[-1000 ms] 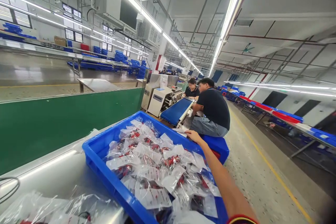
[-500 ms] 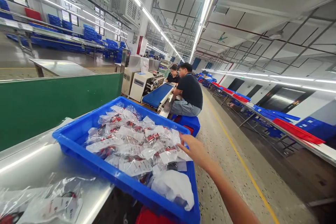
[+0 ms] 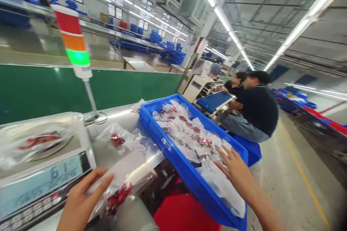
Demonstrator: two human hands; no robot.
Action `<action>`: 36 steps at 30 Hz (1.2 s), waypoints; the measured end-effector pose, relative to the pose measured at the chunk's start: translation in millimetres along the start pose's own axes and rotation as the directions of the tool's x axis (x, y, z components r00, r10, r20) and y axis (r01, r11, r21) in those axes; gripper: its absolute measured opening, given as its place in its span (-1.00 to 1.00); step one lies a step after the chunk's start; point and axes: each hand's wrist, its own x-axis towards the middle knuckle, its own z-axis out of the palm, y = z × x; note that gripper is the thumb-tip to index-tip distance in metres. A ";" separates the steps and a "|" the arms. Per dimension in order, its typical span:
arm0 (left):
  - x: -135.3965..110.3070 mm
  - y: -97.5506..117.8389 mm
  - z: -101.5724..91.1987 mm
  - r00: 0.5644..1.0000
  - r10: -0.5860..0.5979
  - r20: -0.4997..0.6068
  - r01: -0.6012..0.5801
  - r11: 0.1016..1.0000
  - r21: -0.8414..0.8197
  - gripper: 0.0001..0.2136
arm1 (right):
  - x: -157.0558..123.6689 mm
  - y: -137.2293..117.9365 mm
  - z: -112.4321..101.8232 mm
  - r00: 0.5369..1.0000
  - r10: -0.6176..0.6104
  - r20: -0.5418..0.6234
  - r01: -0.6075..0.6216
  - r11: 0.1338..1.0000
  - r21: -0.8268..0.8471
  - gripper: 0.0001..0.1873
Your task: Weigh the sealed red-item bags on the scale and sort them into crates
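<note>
Leftmost, a clear bag (image 3: 40,142) with something red inside lies on the pan of a scale (image 3: 46,182), whose display is lit. Behind it stands a signal tower (image 3: 72,38) glowing green. Next, more bagged pieces (image 3: 118,140) rest on the metal table (image 3: 155,153).

In front of these, the person's left hand (image 3: 84,196) seems to pinch a held bag (image 3: 119,195) between thumb and index finger; it hangs near the table's edge, its pale label up and its red contents low. It looks light and limp, with slick film that could slide, so a pinch at the flat label end should grip better than the lumpy part, where small pieces might bend. A red tub (image 3: 187,211) sits below.

Further right, a blue crate (image 3: 179,168) is heaped with similar bags (image 3: 187,130); its stiff rim would be the firm place to take hold, as the full load is likely heavier. The right hand (image 3: 234,164) hovers over or rests on the heap, fingers spread; contact cannot be told. Beyond, a seated co-worker (image 3: 260,112) leans toward a blue conveyor (image 3: 214,101).
</note>
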 end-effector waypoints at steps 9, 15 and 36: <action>5.2 26.5 -26.4 0.993 -0.094 0.066 0.110 0.939 -0.326 -0.68 | -38.4 -262.0 72.9 0.842 -0.404 0.359 -0.196 0.391 0.899 -0.40; -21.1 1.0 -28.4 0.970 -0.184 -0.160 0.115 0.924 -0.364 -0.57 | -33.3 -276.7 104.6 0.851 -0.411 0.326 -0.205 0.312 0.928 -0.43; -31.3 -18.7 -17.3 0.908 0.388 -0.155 -0.325 0.889 0.323 -0.60 | -9.2 -268.3 111.9 0.574 -0.722 0.387 0.121 0.542 0.832 -0.44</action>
